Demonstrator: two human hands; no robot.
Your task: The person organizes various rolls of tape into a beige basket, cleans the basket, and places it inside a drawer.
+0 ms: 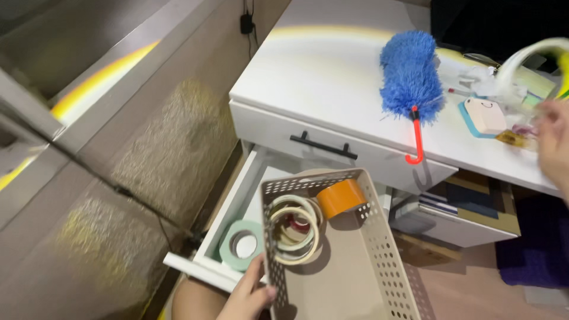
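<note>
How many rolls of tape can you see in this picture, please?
At least 4: an orange roll and two cream rolls leaning stacked in the beige perforated plastic basket, plus a pale green roll in the open white drawer. More may hide behind the cream ones.

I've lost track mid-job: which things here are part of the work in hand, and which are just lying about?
In hand: left hand gripping perforated basket; inside it, orange tape roll and pale tape rolls; green tape roll in open drawer.

Lying about: blue duster, small rounded device on desk.
</note>
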